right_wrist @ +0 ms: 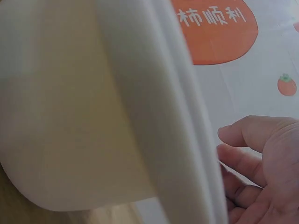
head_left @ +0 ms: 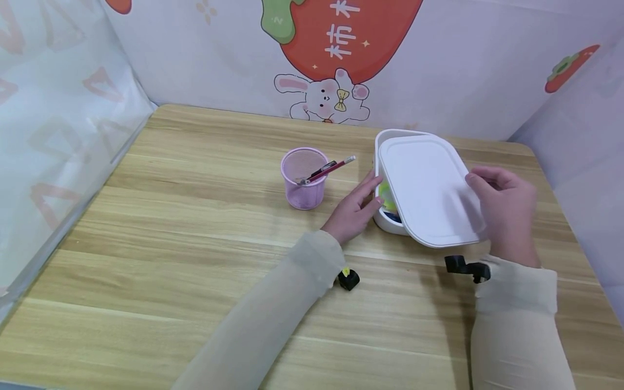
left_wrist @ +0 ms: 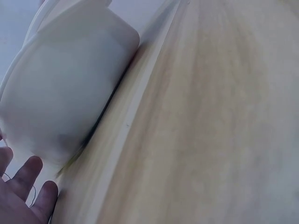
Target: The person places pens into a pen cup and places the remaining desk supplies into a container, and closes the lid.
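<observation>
A white plastic box [head_left: 390,226] stands toward the right of the table, with its white lid [head_left: 431,187] lying askew over it and shifted right. At the uncovered left side, something yellow-green [head_left: 387,196] and something dark show inside. My right hand [head_left: 507,203] pinches the lid's right edge; in the right wrist view its fingers [right_wrist: 245,163] partly pass behind that edge. Fairly straight, the fingers of my left hand [head_left: 353,214] touch the box's left wall near the rim. The left wrist view shows the fingertips [left_wrist: 30,175] beside the box wall [left_wrist: 70,84].
A pink mesh pen cup [head_left: 304,195] holding a pencil [head_left: 333,168] and a dark pen stands left of the box. Behind the wooden table [head_left: 170,244] hangs a printed cloth [head_left: 219,70]. Black mounts [head_left: 468,267] sit at both wrists.
</observation>
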The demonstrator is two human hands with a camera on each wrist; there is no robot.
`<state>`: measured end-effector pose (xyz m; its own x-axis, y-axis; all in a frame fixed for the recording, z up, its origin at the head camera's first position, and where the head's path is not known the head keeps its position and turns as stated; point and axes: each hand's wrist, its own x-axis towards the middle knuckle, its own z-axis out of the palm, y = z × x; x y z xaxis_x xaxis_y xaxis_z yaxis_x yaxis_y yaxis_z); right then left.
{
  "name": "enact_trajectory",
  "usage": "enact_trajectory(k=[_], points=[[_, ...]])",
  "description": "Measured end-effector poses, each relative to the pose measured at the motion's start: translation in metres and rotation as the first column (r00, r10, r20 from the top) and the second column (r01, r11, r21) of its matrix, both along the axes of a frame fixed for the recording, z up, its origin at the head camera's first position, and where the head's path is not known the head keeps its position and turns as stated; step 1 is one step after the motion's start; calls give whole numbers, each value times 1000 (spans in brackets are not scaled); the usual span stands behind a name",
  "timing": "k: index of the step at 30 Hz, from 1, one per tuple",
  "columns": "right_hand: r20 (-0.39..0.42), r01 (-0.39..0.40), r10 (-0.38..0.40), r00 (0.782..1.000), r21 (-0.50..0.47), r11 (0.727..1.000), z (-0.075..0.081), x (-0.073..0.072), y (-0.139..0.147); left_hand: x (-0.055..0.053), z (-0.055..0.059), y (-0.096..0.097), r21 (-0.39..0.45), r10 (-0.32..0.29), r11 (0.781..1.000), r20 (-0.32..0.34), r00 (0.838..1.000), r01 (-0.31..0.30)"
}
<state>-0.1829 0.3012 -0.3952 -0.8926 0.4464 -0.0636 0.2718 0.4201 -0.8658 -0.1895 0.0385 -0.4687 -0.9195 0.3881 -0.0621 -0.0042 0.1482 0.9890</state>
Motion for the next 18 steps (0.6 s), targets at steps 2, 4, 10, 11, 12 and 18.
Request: enact_trajectory(k=[2, 4, 10, 11, 12, 18], points=[[25, 3, -3, 1000, -2, 1000, -1, 0, 3, 0, 0, 0, 0, -3, 1000, -5, 1000, 3], [55, -3, 3, 998, -5, 1000, -2, 0, 5, 1, 0, 0, -10, -7, 1000, -12, 1000, 7], [143, -27, 22, 989, 32, 999, -5, -2, 9, 1, 0, -1, -17, -29, 999, -38, 999, 28], [152, -31, 24, 988, 38, 999, -6, -2, 9, 1, 0, -1, -15, -33, 999, -44, 998, 33], [157, -33, 25, 987, 46, 998, -6, -2, 9, 1, -1, -1, -11, -37, 999, -50, 998, 37], [189, -32, 18, 982, 74, 997, -10, -3, 12, 2, 1, -1, 3, -52, 999, -59, 997, 52]])
